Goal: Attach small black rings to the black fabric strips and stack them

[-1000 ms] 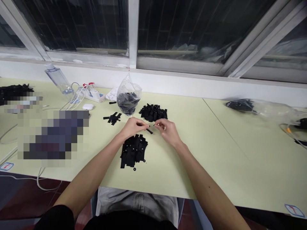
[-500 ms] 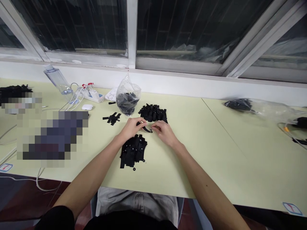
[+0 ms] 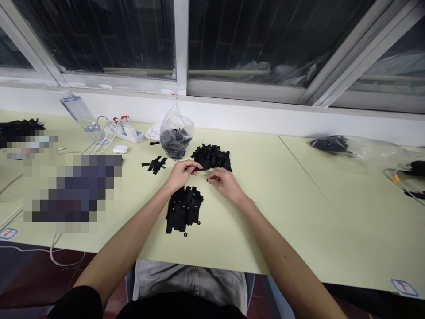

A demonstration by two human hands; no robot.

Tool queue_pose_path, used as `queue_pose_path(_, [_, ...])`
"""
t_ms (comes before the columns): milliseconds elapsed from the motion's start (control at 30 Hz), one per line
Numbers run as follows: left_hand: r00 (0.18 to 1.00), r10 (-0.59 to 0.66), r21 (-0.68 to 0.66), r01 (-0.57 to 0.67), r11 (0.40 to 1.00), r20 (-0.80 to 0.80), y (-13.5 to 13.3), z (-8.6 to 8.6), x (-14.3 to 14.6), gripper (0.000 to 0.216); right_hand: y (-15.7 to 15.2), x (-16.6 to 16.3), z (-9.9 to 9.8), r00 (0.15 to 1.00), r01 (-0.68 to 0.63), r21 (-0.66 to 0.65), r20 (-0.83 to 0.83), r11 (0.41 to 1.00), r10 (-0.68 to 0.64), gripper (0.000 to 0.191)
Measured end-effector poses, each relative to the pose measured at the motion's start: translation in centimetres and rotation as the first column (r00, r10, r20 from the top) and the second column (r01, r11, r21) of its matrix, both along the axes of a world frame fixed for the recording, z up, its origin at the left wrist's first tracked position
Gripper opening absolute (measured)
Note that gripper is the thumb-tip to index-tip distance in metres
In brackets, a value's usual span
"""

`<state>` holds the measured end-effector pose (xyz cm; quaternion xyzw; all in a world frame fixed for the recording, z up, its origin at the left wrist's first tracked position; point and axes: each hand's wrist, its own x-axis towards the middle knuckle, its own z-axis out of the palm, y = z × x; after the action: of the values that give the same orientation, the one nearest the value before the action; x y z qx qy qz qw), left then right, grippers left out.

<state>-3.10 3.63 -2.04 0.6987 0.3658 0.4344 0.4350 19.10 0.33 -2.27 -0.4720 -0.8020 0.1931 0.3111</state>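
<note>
My left hand [image 3: 182, 174] is closed, with a black fabric strip [image 3: 204, 165] between thumb and fingers. The strip's far end points right, in front of a pile of black strips [image 3: 212, 153]. Just to the right, my right hand [image 3: 226, 182] pinches a small dark round piece [image 3: 209, 180], mostly covered by the fingertips. A small gap separates the two hands. Nearer my body lies another stack of black strips [image 3: 184, 210], some bearing small white marks. Beside that stack lies a small black ring [image 3: 185, 235].
Behind the hands stands a clear plastic bag [image 3: 177, 137] holding dark pieces. A few loose strips [image 3: 155, 164] lie left of it. Further left are a white earbud case [image 3: 120, 149], a power strip [image 3: 131, 133] with cables and a tilted clear bottle [image 3: 81, 113]. Another plastic bag [image 3: 372, 153] lies far right.
The strip in my left hand has swung up from a downward curve to lie nearly level. The small round piece by its end is now at my right fingertips, and the strip is apart from them.
</note>
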Motion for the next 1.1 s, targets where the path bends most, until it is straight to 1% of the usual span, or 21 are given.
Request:
queue_pose_path(67, [1.000,-0.014,-0.009,0.014,1.000,0.001,-0.2,0.1,0.2,0.027,-0.1,-0.1,0.2,0.999,0.008,-0.016,-0.035,1.000,-0.009,0.010])
queue_pose_path(200, [0.994,-0.056,-0.026,0.059,0.998,0.088,-0.8,0.7,0.7,0.029,-0.5,-0.5,0.9,0.981,0.040,-0.105,-0.186,0.994,-0.059,0.012])
queue_pose_path(333, [0.995,-0.064,0.007,0.064,0.998,0.076,-1.1,0.8,1.2,0.028,-0.8,-0.9,1.6,0.936,0.056,-0.152,-0.337,0.987,-0.105,0.017])
queue_pose_path(467, [0.990,-0.068,0.045,0.063,0.997,0.123,-1.1,0.4,1.5,0.026,-0.8,-1.2,1.8,0.864,-0.002,-0.210,-0.492,0.978,-0.104,0.023])
queue_pose_path(567, [0.997,-0.037,0.112,0.029,0.993,0.067,-1.1,0.3,1.4,0.027,-0.8,-1.4,1.7,0.804,-0.060,-0.291,-0.582,0.955,-0.126,0.027])
queue_pose_path(667, [1.000,0.000,0.147,0.001,0.989,-0.001,-1.2,0.5,1.4,0.029,-0.9,-1.5,1.8,0.756,-0.070,-0.335,-0.633,0.940,-0.169,0.027])
queue_pose_path(767, [0.999,0.010,0.144,-0.005,0.990,-0.033,-1.3,0.5,1.4,0.031,-1.0,-1.6,2.1,0.723,-0.059,-0.361,-0.659,0.931,-0.209,0.027])
queue_pose_path(933, [0.995,0.034,0.149,-0.020,0.989,-0.089,-1.4,0.3,1.3,0.036,-1.2,-1.8,2.4,0.703,-0.071,-0.409,-0.668,0.910,-0.246,0.027])
queue_pose_path(1100, [0.992,0.032,0.161,-0.013,0.987,-0.119,-1.3,0.3,1.3,0.037,-1.4,-2.0,2.5,0.696,-0.092,-0.405,-0.680,0.910,-0.232,0.026])
